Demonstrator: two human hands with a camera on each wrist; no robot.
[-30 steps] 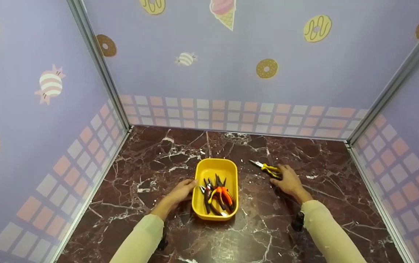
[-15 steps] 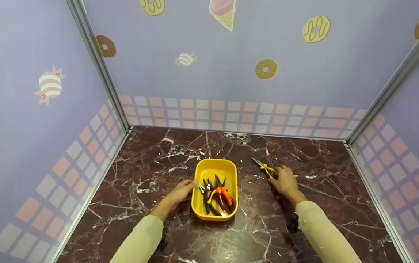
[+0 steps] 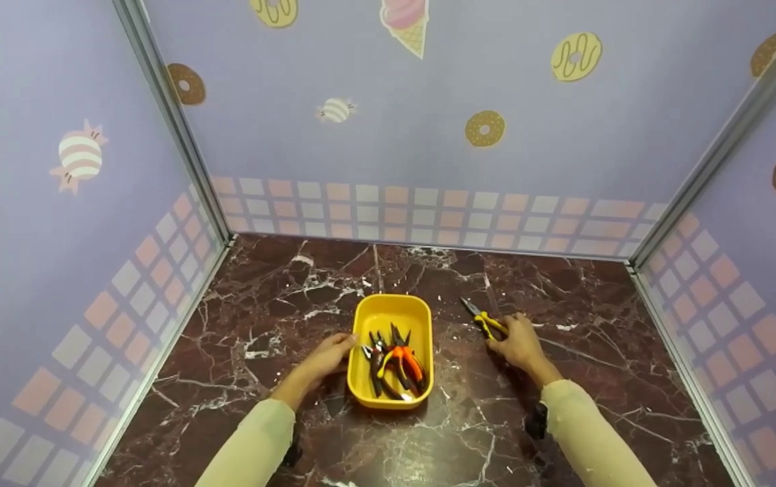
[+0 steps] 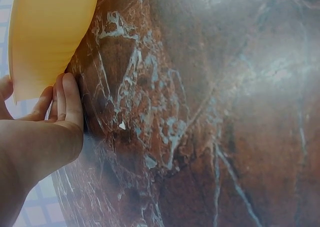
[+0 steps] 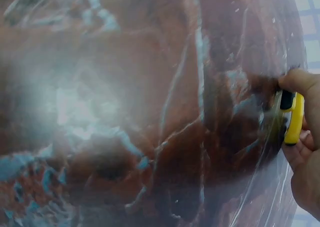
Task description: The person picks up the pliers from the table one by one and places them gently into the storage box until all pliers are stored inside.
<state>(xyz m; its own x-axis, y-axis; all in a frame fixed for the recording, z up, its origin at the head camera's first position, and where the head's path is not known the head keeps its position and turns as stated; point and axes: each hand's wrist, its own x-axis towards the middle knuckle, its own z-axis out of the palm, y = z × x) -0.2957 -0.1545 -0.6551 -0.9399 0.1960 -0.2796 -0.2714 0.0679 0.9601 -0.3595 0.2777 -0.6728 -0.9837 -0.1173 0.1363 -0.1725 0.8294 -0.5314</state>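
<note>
A deep yellow plastic tray (image 3: 391, 302) stands on the marbled surface. Several pliers lie in it, one with orange-and-black handles (image 3: 415, 368). At the tray's left side is my left hand (image 3: 323, 355); in the left wrist view its fingers (image 4: 71, 99) lie along the outer wall with a digit up at the rim. Right of the tray, my right hand (image 3: 519, 341) pinches the ends of long-nose pliers with yellow-and-black handles (image 3: 488, 323). Their jaws point away and to the left. The right wrist view shows the handle end (image 5: 295, 119) between thumb and fingers.
Dark red marbled tabletop (image 3: 293, 270) with white veins lies all round the tray. Printed lilac panels close off the back (image 3: 421, 149), left (image 3: 15, 203) and right (image 3: 766, 270), with metal posts at the corners. Small white specks are scattered on the tabletop.
My right hand has shifted left toward the tray, and the long-nose pliers have turned a little, their handles swinging toward me. The left hand stays at the tray. The head view has panned slightly.
</note>
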